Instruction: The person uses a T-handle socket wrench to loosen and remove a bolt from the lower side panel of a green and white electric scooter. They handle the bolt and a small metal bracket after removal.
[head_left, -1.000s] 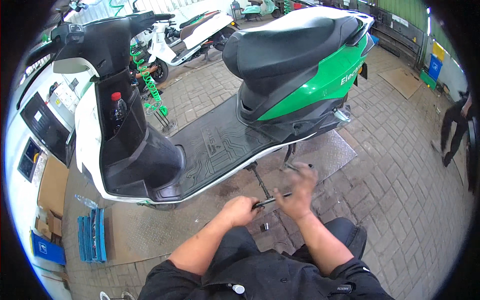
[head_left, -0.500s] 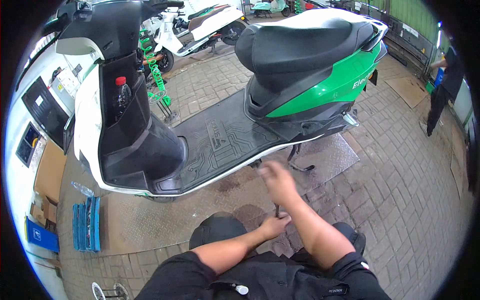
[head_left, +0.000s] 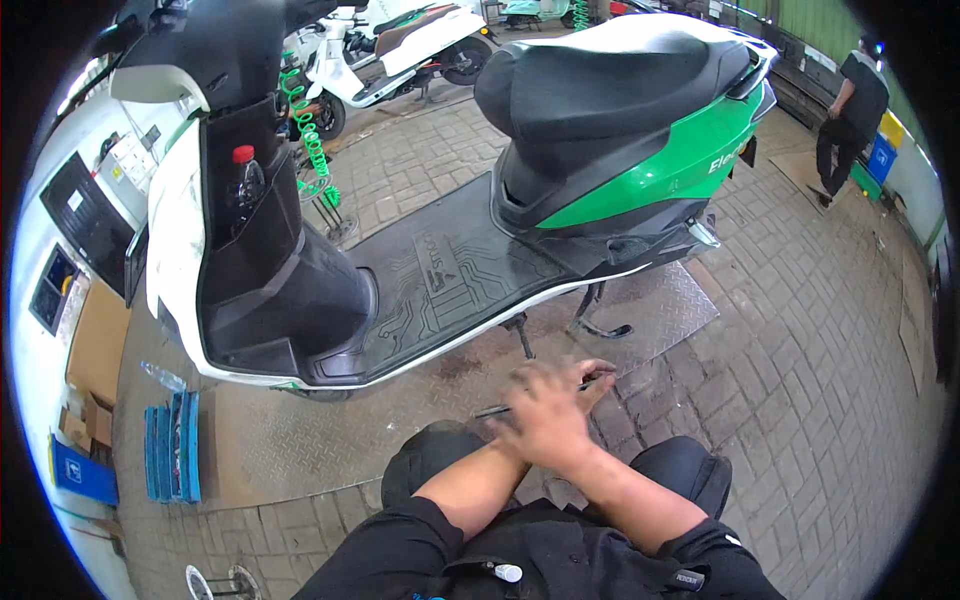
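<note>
Toolbox (head_left: 172,452), blue and open, contains small things that I cannot identify. Red-capped bottle (head_left: 245,185) stands inside the scooter's (head_left: 640,185) front pocket (head_left: 266,238). Dark bar (head_left: 492,410) passes beneath the right hand (head_left: 548,418), whose grip is spread apart; it seems stiff, moderately heavy, best held near the ends. Left hand (head_left: 598,390) is partly hidden; its grip I cannot tell.

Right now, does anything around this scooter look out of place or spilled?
Clear bottle lying on its side beside the blue toolbox, as if dropped. Dark patch on the metal plate under the scooter, possibly a stain.
</note>
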